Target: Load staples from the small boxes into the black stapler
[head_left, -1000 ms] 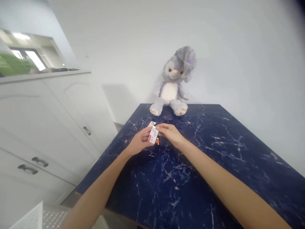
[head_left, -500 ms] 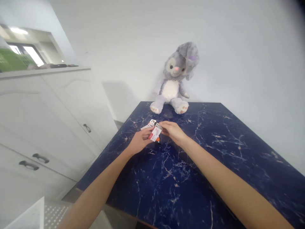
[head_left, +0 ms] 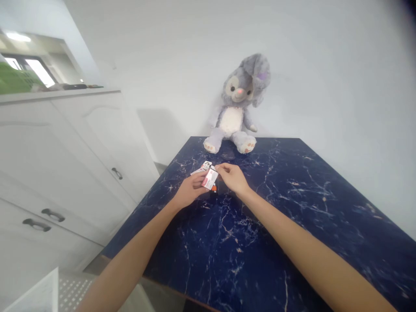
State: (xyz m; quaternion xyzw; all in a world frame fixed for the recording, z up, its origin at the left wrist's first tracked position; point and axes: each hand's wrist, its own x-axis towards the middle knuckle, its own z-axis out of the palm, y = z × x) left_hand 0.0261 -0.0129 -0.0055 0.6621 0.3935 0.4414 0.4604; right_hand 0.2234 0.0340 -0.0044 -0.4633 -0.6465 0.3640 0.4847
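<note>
My left hand point(head_left: 191, 189) is closed around a small white-and-red cardboard box point(head_left: 209, 177), held tilted above the table. At the box's upper end, my right hand point(head_left: 232, 177) has its thumb and fingers pinched together; whether they grip a flap or something small at that end is too fine to see. Behind the left fingers shows another white printed piece point(head_left: 205, 165), partly hidden, perhaps a packet or card. A small orange-and-black object point(head_left: 214, 188) is visible just below the box, mostly covered by it.
The dark blue marble-patterned table point(head_left: 234, 251) spreads under both arms. A grey plush rabbit point(head_left: 232, 119) sits at its far edge against the wall. White cabinets point(head_left: 81, 164) with dark handles stand to the left. A white perforated surface point(head_left: 73, 292) shows at the lower left.
The box's upper end looks more upright and its dark opening or edge shows differently by the right fingertips. Both hands stay almost in place; the whole view has shifted slightly.
</note>
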